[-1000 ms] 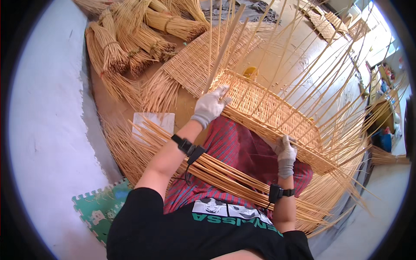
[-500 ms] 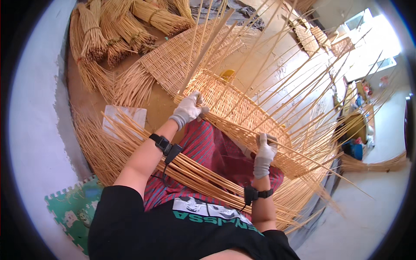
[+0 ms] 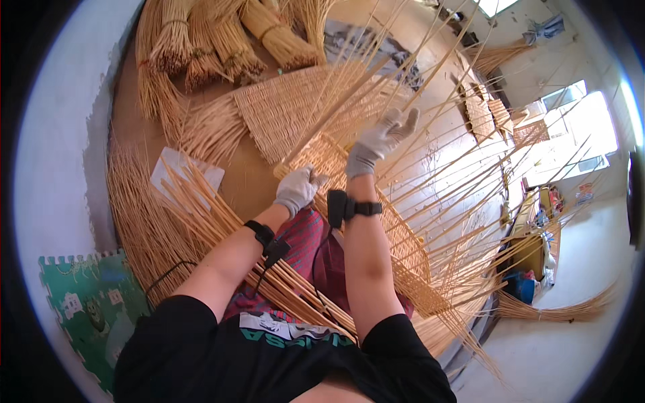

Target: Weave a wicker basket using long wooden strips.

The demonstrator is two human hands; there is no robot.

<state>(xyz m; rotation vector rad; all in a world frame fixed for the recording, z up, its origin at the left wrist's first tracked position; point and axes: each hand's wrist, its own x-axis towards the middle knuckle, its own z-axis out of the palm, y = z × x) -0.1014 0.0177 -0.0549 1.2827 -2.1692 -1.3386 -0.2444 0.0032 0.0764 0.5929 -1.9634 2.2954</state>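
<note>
Furthest to the left of both hands, a green foam mat (image 3: pixel 87 295) lies on the floor and a flat pale sheet (image 3: pixel 185 176) rests among loose canes; bundled reeds (image 3: pixel 201 47) are stacked well beyond the hands. The left hand (image 3: pixel 297 189), gloved in grey, is curled shut on the near edge of the half-woven wicker panel (image 3: pixel 376 221), which lies across the person's lap and runs away to the right of that hand. It looks to be pinning the weave down, and that grip ought to remain firm and close to the working row so the woven part does not lift or spread. Just right of it and farther out, the right hand (image 3: pixel 383 138), also gloved, is raised with fingers partly spread among the upright stakes (image 3: pixel 430 87); it seems to have one cane lightly between the fingers, though I cannot tell for certain whether it grips. To do this well, I would judge, that hand should single out one stake, draw it down smoothly without kinking it, and keep the neighbours apart. Far to the right of both hands lie finished woven pieces (image 3: pixel 487 111).
</note>
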